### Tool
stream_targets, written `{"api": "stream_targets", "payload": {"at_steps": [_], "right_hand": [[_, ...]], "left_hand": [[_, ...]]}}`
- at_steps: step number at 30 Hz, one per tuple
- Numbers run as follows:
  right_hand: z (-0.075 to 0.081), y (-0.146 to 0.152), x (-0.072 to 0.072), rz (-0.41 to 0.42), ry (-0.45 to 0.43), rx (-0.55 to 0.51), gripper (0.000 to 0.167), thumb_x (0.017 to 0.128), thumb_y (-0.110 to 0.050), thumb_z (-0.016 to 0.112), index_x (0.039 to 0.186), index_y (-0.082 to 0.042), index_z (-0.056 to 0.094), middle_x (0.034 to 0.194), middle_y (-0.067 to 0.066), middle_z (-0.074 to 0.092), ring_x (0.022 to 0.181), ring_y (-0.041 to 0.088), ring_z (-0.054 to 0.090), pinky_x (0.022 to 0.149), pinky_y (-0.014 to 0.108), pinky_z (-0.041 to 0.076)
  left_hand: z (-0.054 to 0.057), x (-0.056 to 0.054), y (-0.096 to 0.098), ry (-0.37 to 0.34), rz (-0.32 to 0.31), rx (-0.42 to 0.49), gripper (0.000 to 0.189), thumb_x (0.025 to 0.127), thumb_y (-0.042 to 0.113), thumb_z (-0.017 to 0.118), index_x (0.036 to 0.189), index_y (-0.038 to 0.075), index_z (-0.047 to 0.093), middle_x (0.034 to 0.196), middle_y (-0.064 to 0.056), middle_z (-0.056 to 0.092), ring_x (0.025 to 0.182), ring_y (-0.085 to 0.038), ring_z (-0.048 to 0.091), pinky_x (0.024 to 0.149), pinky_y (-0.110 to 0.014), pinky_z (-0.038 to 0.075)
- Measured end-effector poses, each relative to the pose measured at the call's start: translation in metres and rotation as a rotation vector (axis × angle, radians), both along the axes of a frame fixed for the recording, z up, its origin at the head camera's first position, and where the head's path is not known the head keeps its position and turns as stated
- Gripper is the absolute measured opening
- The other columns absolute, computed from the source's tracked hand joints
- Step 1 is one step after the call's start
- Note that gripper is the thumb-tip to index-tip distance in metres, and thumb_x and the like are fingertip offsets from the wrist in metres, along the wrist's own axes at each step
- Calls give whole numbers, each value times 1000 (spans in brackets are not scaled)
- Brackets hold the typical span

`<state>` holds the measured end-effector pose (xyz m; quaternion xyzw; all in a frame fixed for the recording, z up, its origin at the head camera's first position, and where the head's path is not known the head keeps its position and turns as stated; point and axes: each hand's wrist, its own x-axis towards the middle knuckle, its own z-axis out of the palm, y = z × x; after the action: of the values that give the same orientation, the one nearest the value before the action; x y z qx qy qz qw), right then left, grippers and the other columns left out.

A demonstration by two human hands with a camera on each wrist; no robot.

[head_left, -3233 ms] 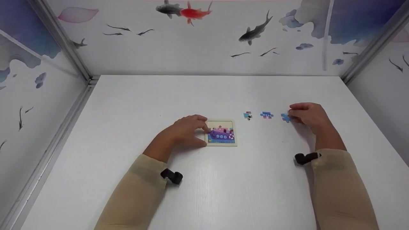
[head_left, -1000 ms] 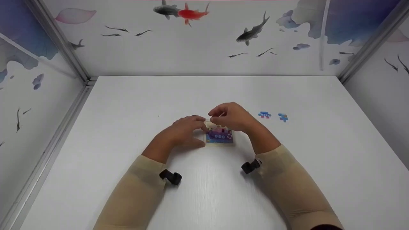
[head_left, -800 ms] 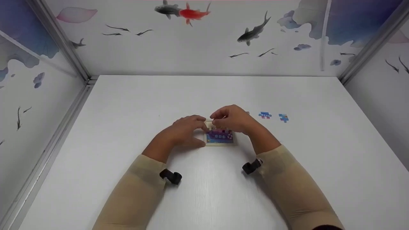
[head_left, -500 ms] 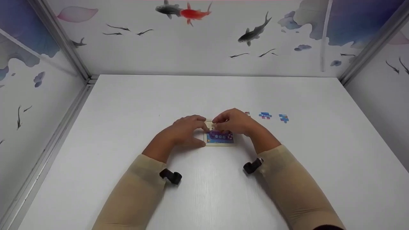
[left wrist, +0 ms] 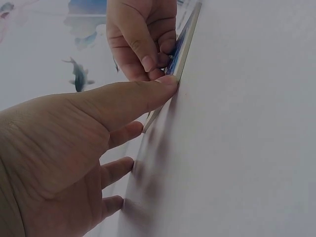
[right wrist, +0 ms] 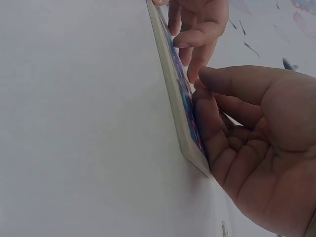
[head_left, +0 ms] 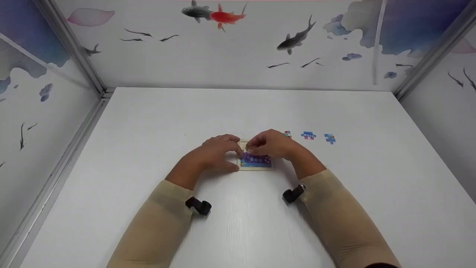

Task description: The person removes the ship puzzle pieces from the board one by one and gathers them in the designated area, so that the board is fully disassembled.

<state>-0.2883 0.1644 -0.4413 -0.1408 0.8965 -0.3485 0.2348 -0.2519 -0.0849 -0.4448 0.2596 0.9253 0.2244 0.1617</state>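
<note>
A small jigsaw puzzle in a pale wooden tray (head_left: 256, 168) lies flat on the table, showing a purple ship on blue water. My left hand (head_left: 217, 152) holds its left side, the thumb at the near corner and fingers at the far one; in the left wrist view that thumb presses the tray edge (left wrist: 185, 59). Over the upper part of the puzzle, my right hand (head_left: 273, 144) has thumb and index fingertips together, pinching a puzzle piece mostly hidden by the fingers. Three loose puzzle pieces lie to the right: one partly behind the right hand (head_left: 287, 133), a blue-and-pink one (head_left: 308, 135) and a blue one (head_left: 330, 138).
The white table (head_left: 223, 223) meets a wall (head_left: 238, 56) printed with fish along its back edge. Further panels with metal posts stand on the left and right. A black wrist camera (head_left: 199, 206) sits at the left cuff, another (head_left: 293, 194) at the right.
My right hand has come left from beside the loose pieces to the puzzle, then lowered slightly toward me over its upper part. The left hand stays on the tray.
</note>
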Motion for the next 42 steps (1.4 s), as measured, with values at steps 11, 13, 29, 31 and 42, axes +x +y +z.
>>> {"api": "stream_targets", "payload": {"at_steps": [11,13,29,31,42], "right_hand": [[-1,0,1,90,30,61,26,99,-26,76,125,-26,80,113,-1,74,102,19,64,92,35,56],[-1,0,1,98,29,66,26,99,-26,77,125,-26,80,114,0,72,103,19,63,92,35,56],[-2,3,4,96,1,-33,21,102,-22,72,123,-25,74,117,0,72,111,22,64,103,41,56],[-1,3,5,79,-5,-41,19,103,-22,71,122,-26,74,118,0,72,113,23,64,105,43,56],[-3,-3,6,-2,16,-37,11,105,-25,69,115,-25,75,112,0,74,108,21,65,100,39,57]], "left_hand": [[1,1,2,-9,-13,-6,20,94,33,82,114,37,78,172,2,41,163,-30,33,133,-66,18],[1,1,2,-9,-5,-8,20,94,33,83,113,38,78,172,4,41,162,-31,34,133,-65,18],[0,1,-1,-3,-26,18,17,95,33,82,111,36,77,171,1,41,163,-28,33,134,-66,13],[0,1,-1,-1,-28,24,17,94,34,82,111,35,77,171,1,41,163,-27,33,135,-65,13],[0,1,0,9,-14,13,18,94,34,83,111,34,77,170,3,43,161,-28,36,134,-62,19]]}}
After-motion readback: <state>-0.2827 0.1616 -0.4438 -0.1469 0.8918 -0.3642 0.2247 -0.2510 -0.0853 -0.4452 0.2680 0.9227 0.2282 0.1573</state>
